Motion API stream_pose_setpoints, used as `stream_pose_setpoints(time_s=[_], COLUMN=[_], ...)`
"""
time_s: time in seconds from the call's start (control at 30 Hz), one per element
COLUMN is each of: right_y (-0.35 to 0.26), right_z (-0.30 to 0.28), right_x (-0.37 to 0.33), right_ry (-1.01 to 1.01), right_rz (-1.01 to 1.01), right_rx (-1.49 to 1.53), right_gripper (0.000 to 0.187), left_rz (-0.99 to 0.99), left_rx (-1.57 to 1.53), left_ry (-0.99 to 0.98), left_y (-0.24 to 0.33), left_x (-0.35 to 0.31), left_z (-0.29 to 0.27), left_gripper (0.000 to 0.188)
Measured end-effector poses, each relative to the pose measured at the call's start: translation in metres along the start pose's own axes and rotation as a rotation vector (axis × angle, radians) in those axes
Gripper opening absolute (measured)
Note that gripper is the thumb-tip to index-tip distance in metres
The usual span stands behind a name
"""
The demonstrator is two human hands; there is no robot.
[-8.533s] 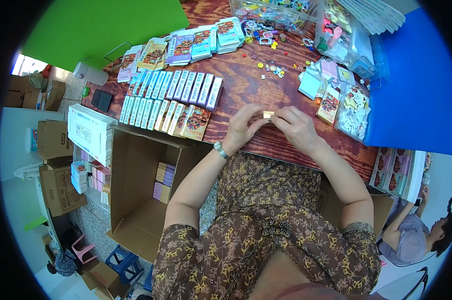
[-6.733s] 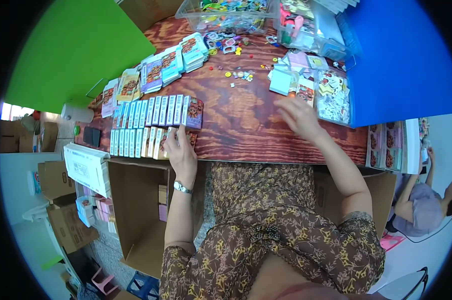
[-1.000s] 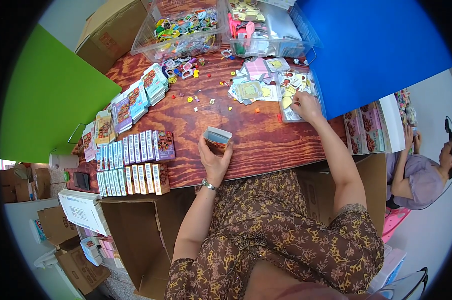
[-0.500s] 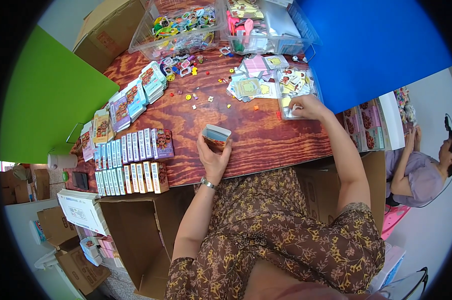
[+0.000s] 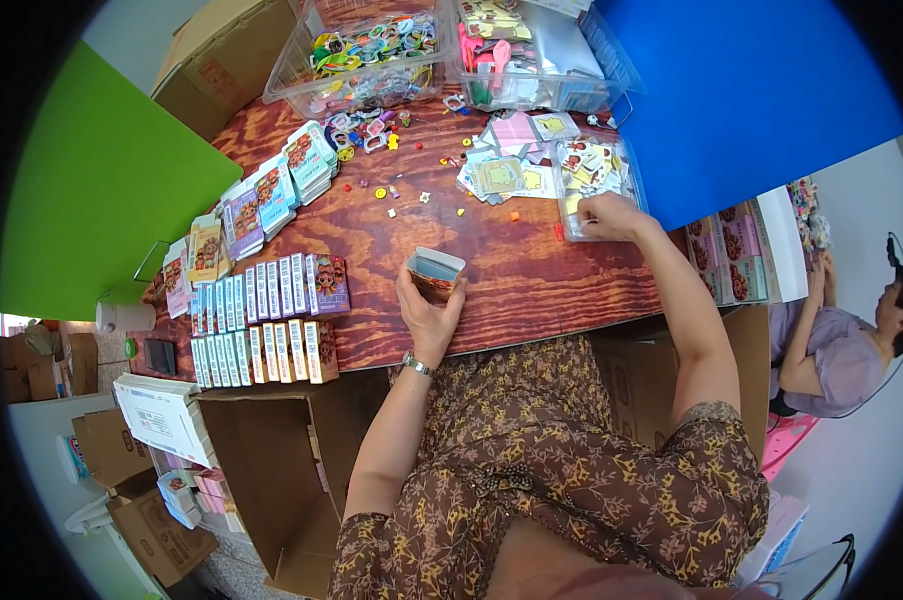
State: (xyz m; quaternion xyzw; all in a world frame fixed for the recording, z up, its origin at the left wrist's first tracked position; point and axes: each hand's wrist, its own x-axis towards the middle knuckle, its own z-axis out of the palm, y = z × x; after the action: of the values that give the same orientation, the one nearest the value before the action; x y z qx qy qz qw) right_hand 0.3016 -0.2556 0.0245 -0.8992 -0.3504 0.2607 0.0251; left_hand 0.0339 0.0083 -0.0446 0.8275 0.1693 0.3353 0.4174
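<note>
My left hand (image 5: 431, 315) is wrapped round a small card box (image 5: 436, 268) whose top is open, held over the near edge of the table. My right hand (image 5: 609, 216) reaches into a clear plastic tray (image 5: 626, 165) of small printed cards at the right. Its fingers are bunched together, and whatever they pinch is hidden. Beyond the tray's left side lies a loose pile of printed cards and sachets (image 5: 506, 175). Tiny coloured trinkets (image 5: 381, 193) are scattered over the middle of the wood-grain table (image 5: 511, 290).
Rows of filled-out small boxes (image 5: 271, 290) stand at the left, with stacks of flat boxes (image 5: 256, 205) behind. Two clear bins (image 5: 356, 85) (image 5: 541, 85) of trinkets and packets sit at the back. Green (image 5: 101, 190) and blue (image 5: 761, 90) panels flank the table. Another person (image 5: 841, 350) sits at right.
My right hand has shifted slightly left in the tray and its fingers have drawn closer together. The left hand keeps the box in nearly the same place.
</note>
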Motion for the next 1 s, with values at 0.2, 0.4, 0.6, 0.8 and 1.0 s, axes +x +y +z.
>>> stream_pose_setpoints(time_s=[0.2,0.4,0.6,0.8,1.0], right_y=[0.021,0.019,-0.103,-0.2,-0.233], right_z=[-0.001,-0.021,-0.053,-0.023,-0.009], right_x=[-0.004,-0.02,-0.043,-0.026,-0.027], right_ry=[0.086,0.171,0.226,0.376,0.516], right_rz=[-0.134,-0.048,-0.248,-0.532,-0.547], right_rx=[0.156,0.34,0.952,0.435,0.031], right_gripper=[0.024,0.026,0.014,0.015,0.026], left_rz=[0.0,-0.02,0.056,0.072,0.002], left_rx=[-0.02,-0.031,0.07,0.081,0.063], left_ry=[-0.004,0.01,0.028,0.058,0.036], left_y=[-0.001,-0.002,0.013,0.013,0.014], left_x=[0.001,-0.001,0.005,0.001,-0.004], left_z=[0.003,-0.001,0.001,0.01,0.002], left_gripper=[0.085,0.082,0.072,0.083,0.09])
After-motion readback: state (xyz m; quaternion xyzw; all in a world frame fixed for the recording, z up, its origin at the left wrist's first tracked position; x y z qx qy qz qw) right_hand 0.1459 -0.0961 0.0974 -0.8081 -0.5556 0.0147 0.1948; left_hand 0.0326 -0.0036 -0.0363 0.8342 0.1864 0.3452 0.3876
